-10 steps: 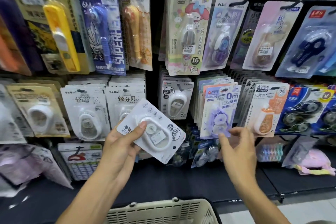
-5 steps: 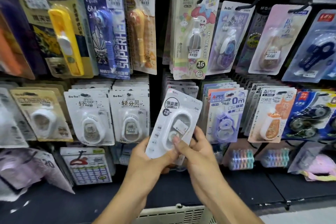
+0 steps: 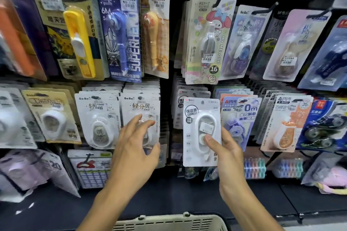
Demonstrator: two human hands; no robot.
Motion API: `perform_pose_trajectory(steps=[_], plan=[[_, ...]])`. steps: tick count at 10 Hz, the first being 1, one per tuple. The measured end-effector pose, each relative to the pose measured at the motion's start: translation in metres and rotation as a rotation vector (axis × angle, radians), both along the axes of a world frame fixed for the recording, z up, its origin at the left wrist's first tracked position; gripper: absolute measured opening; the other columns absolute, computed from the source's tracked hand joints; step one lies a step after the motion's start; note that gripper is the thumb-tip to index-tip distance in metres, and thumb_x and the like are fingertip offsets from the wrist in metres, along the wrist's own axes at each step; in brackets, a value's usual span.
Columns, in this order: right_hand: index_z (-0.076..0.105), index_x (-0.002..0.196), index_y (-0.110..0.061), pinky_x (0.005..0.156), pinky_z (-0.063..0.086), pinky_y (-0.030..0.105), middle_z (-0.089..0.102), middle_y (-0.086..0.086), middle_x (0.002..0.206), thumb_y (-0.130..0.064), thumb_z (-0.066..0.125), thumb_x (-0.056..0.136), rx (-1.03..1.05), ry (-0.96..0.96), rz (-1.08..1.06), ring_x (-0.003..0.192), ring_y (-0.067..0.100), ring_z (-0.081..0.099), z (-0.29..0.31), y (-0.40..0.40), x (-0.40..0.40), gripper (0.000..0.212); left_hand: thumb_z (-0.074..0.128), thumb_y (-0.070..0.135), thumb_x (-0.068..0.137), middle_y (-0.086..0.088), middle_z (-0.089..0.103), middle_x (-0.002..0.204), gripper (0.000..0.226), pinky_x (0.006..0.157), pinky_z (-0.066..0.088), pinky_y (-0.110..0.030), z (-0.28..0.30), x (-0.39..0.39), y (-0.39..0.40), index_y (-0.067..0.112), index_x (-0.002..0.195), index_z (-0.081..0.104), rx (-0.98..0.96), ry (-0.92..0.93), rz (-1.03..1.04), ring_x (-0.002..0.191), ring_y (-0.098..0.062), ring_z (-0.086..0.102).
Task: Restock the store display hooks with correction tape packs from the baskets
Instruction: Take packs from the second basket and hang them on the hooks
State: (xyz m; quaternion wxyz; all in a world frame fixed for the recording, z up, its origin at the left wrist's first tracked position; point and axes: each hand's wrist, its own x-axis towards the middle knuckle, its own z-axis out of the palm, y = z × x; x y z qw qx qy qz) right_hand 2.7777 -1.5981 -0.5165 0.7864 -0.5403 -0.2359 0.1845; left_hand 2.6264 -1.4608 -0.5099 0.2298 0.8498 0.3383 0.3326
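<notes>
A: Right hand?
B: Pinching a white correction tape pack near its lower right, thumb on the blister face, fingers behind the card. Pack held upright, in front of the middle-row stack of matching white packs hanging on the display.

A: On a hook?
B: Cannot tell; hang-hole at the top of the card visible, no hook seen through it.

A: Left hand?
B: Apart from the right, holding nothing. Fingers spread and loosely bent, raised in front of the BoBo pack on the adjacent hook column. Contact with that pack not clear.

A: Neighbours of the held pack?
B: Just right, blue-and-orange pack marked "0m"; further right, orange pack. Left of the left hand, second BoBo pack and tan pack.

A: Upper row?
B: My Melody pack directly above the held pack, on a black hook. Further left, blue Superhero pack and yellow pen-type pack.

A: Supply?
B: Beige basket at the bottom edge, between the two forearms, only its rim in view. Contents not visible
</notes>
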Motion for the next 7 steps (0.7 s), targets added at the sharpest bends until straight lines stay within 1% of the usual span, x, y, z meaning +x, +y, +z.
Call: perform_pose_trajectory(steps=[1, 2, 3, 4, 5, 6, 7], plan=[[0.075, 0.106, -0.037, 0.071, 0.055, 0.013, 0.077, -0.009, 0.109, -0.008, 0.071, 0.087, -0.003, 0.013, 0.019, 0.099, 0.008, 0.073, -0.001, 0.005, 0.003, 0.035, 0.073, 0.020, 0.090, 0.011, 0.033, 0.162, 0.055, 0.116, 0.018, -0.025, -0.006, -0.004, 0.000, 0.034, 0.140, 0.056, -0.032, -0.020, 0.002, 0.148, -0.011, 0.027], [0.073, 0.115, -0.032, 0.074, 0.055, 0.015, 0.077, -0.008, 0.112, -0.009, 0.071, 0.087, 0.007, -0.001, 0.058, 0.102, 0.010, 0.073, 0.002, 0.008, 0.004, 0.036, 0.073, 0.018, 0.090, 0.013, 0.033, 0.161, 0.053, 0.118, 0.020, -0.027, -0.007, -0.009, 0.004, 0.036, 0.139, 0.057, -0.065, -0.053, 0.002, 0.148, -0.009, 0.028], [0.074, 0.111, -0.036, 0.066, 0.055, 0.014, 0.078, -0.009, 0.105, -0.013, 0.071, 0.090, -0.052, -0.045, 0.065, 0.093, 0.006, 0.074, 0.002, 0.017, 0.003, 0.031, 0.074, 0.019, 0.090, 0.014, 0.035, 0.160, 0.053, 0.118, 0.020, -0.027, -0.005, -0.011, 0.009, 0.036, 0.138, 0.058, -0.052, -0.057, 0.009, 0.147, -0.009, 0.030], [0.074, 0.104, -0.038, 0.053, 0.052, 0.017, 0.078, -0.011, 0.094, -0.024, 0.072, 0.092, -0.210, -0.078, 0.028, 0.080, 0.007, 0.073, 0.001, 0.028, 0.010, 0.019, 0.074, 0.020, 0.089, 0.013, 0.036, 0.160, 0.053, 0.117, 0.018, -0.025, -0.004, -0.010, 0.009, 0.034, 0.138, 0.059, -0.027, -0.047, 0.012, 0.146, -0.009, 0.030], [0.067, 0.095, -0.022, 0.057, 0.059, 0.029, 0.074, -0.002, 0.090, -0.037, 0.079, 0.085, -0.406, 0.062, 0.026, 0.081, 0.016, 0.070, 0.012, 0.049, 0.023, 0.022, 0.074, 0.022, 0.089, 0.011, 0.035, 0.161, 0.054, 0.120, 0.020, -0.028, -0.007, -0.006, 0.009, 0.031, 0.140, 0.058, -0.033, -0.028, -0.010, 0.148, -0.010, 0.029], [0.057, 0.098, -0.016, 0.063, 0.063, 0.034, 0.065, 0.000, 0.095, -0.045, 0.082, 0.080, -0.513, 0.194, 0.129, 0.082, 0.022, 0.072, 0.009, 0.054, 0.024, 0.042, 0.073, 0.024, 0.091, 0.013, 0.033, 0.161, 0.054, 0.123, 0.022, -0.032, -0.005, -0.004, 0.006, 0.031, 0.141, 0.056, -0.043, -0.028, -0.015, 0.150, -0.010, 0.027], [0.057, 0.097, -0.015, 0.061, 0.063, 0.041, 0.069, 0.009, 0.094, -0.052, 0.080, 0.079, -0.672, 0.154, 0.191, 0.072, 0.029, 0.074, -0.003, 0.035, 0.017, 0.047, 0.072, 0.027, 0.091, 0.021, 0.033, 0.157, 0.053, 0.123, 0.023, -0.030, 0.000, -0.006, 0.001, 0.035, 0.141, 0.056, -0.058, -0.093, -0.021, 0.149, -0.006, 0.028]])
